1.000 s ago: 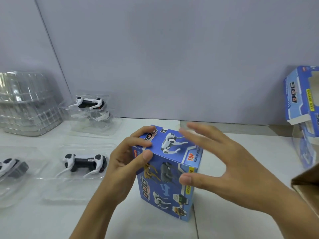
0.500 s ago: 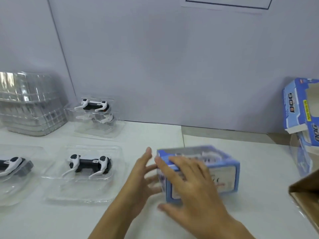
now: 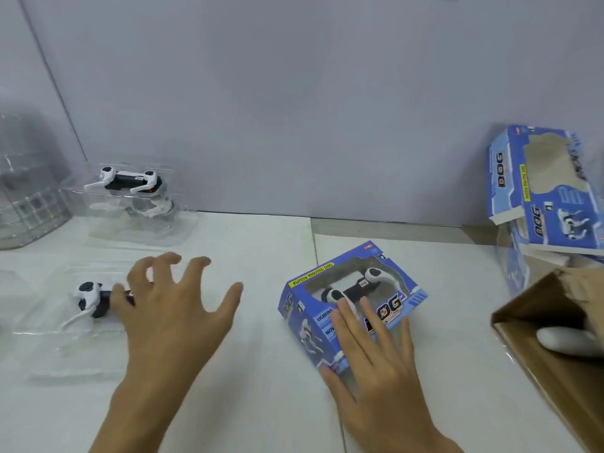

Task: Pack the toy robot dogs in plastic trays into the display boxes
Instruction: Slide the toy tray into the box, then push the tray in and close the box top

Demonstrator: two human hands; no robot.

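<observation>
1. We see a white tabletop (image 3: 261, 250) against a pale wall.
2. At left, a toy robot dog (image 3: 93, 297) lies in its clear tray (image 3: 49, 348); our left hand (image 3: 170, 315) hovers over it, grip apart.
3. Our right hand (image 3: 376, 358) lies flat on the packed display box (image 3: 346, 289), grip apart.
4. A cardboard carton (image 3: 552, 361) sits at far right.

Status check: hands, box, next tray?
Right hand flat on packed display box. Left hand open, over toy dog in near tray. Nothing in the way.

three toy dogs (image 3: 130, 181) (image 3: 94, 297) (image 3: 353, 289), two display boxes (image 3: 294, 308) (image 3: 510, 178)
</observation>
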